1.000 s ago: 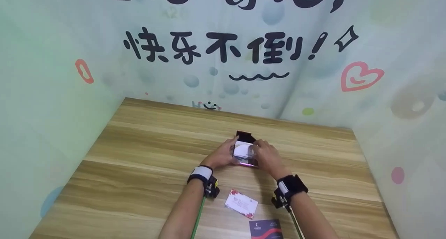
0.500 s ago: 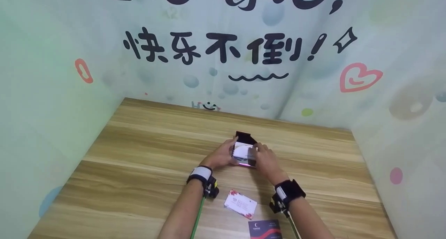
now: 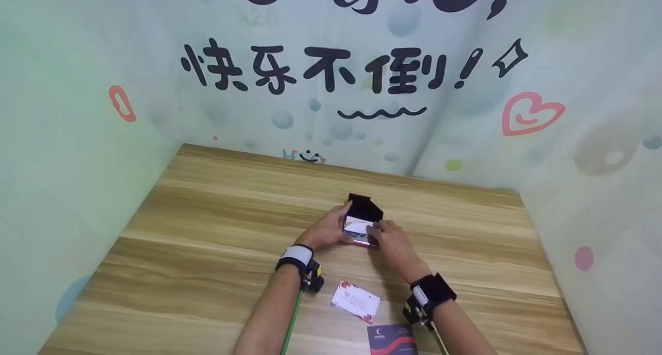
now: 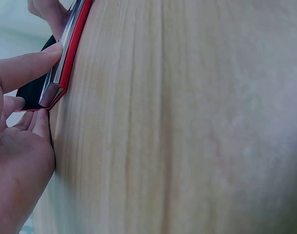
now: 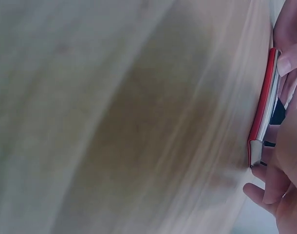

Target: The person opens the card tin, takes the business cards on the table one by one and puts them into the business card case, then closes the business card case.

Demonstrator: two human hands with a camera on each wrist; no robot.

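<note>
A business card case [image 3: 366,207], its black-lined lid folded back, lies between the hands on the wood table. Its red outer edge [image 4: 75,48] and silvery frame show in the left wrist view. My left hand [image 3: 327,232] grips the case's left side, thumb [image 4: 29,66] on the frame and fingers behind it. A white card [image 3: 357,225] sits partly in the case, its lower part seen dimly behind a greyish front. My right hand [image 3: 397,246] pinches the card's right edge with bent fingers; in the right wrist view its fingers [image 5: 277,183] are at the case's end.
Nearer the body, a white card with red flowers [image 3: 356,301] rests on the wood table [image 3: 207,251]. Below it lies a dark card with a red wave [image 3: 391,339]. Printed fabric walls [image 3: 289,117] stand around the table. Both wrists wear strapped cameras with cables.
The white card has slid down toward the body, deeper into the case, and more of the black lid shows. My right hand has come slightly lower; the left keeps its grip.
</note>
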